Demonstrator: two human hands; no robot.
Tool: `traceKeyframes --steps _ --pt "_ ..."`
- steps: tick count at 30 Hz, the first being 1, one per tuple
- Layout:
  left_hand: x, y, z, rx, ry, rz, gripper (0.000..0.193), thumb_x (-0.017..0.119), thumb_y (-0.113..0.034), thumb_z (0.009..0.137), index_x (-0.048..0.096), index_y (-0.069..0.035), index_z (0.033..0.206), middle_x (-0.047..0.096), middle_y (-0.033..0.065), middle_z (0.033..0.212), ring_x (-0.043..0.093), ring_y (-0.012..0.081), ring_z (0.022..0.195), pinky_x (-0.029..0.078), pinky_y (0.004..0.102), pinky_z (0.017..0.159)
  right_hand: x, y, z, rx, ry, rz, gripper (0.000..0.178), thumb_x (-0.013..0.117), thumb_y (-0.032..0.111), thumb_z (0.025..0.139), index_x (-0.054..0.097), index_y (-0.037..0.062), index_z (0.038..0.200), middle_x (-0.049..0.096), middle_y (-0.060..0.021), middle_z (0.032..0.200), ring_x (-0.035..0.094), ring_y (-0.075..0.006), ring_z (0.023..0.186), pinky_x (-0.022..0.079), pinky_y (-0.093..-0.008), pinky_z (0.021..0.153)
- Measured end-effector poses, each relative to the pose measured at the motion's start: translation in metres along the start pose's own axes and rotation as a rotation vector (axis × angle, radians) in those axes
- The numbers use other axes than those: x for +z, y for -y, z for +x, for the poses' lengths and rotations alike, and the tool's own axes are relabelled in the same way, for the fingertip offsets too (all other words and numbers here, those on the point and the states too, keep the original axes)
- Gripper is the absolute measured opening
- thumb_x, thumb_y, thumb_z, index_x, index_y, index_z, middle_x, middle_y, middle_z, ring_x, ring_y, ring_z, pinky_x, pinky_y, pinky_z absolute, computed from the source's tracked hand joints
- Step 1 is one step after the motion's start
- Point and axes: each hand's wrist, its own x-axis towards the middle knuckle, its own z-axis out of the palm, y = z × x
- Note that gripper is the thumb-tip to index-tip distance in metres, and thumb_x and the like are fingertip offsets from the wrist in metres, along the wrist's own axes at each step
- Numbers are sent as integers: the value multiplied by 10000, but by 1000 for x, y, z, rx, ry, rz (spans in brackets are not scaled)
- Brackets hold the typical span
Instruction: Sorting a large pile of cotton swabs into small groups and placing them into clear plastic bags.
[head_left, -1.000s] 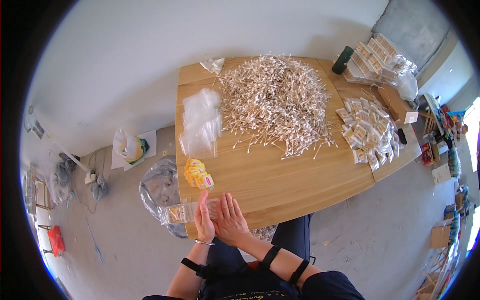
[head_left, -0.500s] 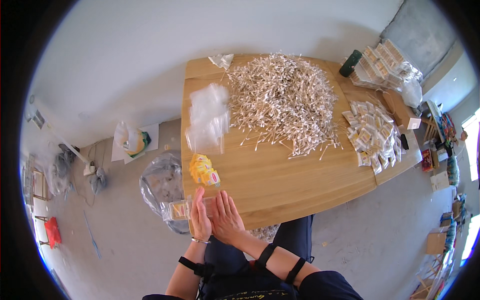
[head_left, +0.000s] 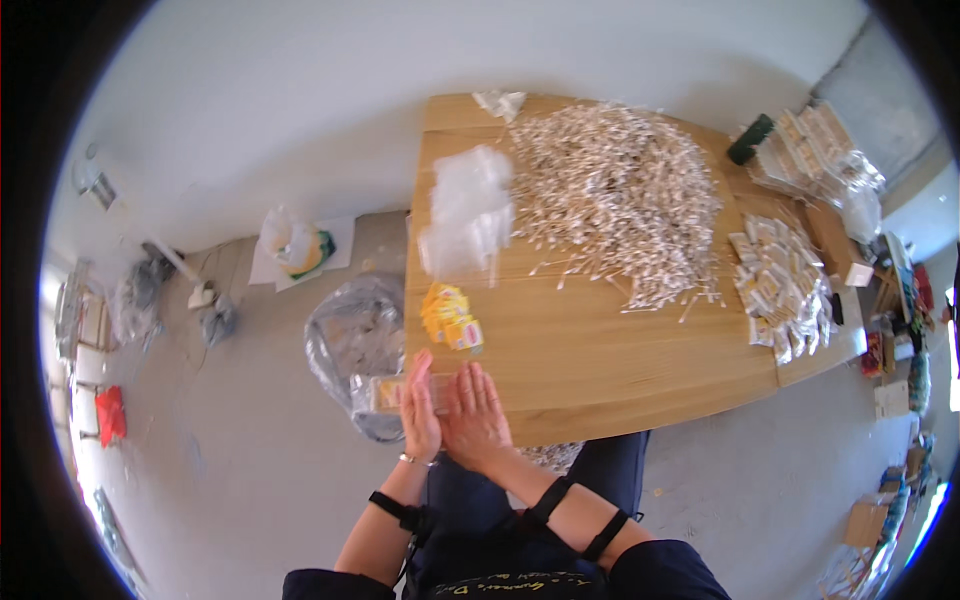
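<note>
At the table's near left corner lies a clear bag of cotton swabs [head_left: 387, 394], its left end with a yellow label reaching past my left hand. My left hand [head_left: 421, 418] stands on edge across the bag, fingers straight and together. Flat over the bag's right part rests my right hand [head_left: 476, 418], fingers stretched out and slightly apart. Both hands touch the bag and neither grips around it. Just beyond them sits a small pile of yellow cards [head_left: 450, 318]. Empty clear bags [head_left: 465, 215] are stacked farther back.
A large heap of loose cotton swabs [head_left: 620, 205] covers the table's back middle. Filled swab packets [head_left: 785, 285] are piled at the right, with a dark green cylinder [head_left: 750, 140] behind. A grey plastic sack [head_left: 335, 335] stands on the floor beside the table's left edge.
The whole view has shifted, so the table appears farther right and slightly higher. My hands keep nearly the same place on the swab bag.
</note>
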Motion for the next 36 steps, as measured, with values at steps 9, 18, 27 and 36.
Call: traceKeyframes --steps 9,18,27,36 --pt "1 -25 -1 36 -48 205 527 314 -358 1036 428 42 1359 351 165 1477 262 269 1407 214 385 1150 0 -1 -2 -15 44 62 748 433 383 891 240 -122 1408 190 -299 1498 122 -412 1429 86 -477 1173" --pt "4 -23 -3 73 -84 256 517 316 -341 1035 428 49 1355 372 179 1466 272 291 1406 221 387 1146 2 -1 0 20 49 44 743 420 379 896 223 -106 1423 177 -273 1514 95 -394 1439 72 -470 1174" --pt "6 -22 -1 81 -109 268 490 313 -311 1033 461 45 1335 416 180 1442 295 299 1399 211 384 1142 2 -2 -1 -3 37 40 725 413 368 902 230 -106 1419 180 -277 1511 107 -396 1437 85 -470 1173" --pt "12 -58 -5 108 -47 594 424 447 -227 989 468 14 1337 436 199 1417 312 345 1385 240 394 1131 -1 -4 -1 -41 66 41 719 426 325 888 229 -127 1411 171 -320 1495 113 -429 1426 92 -498 1164"
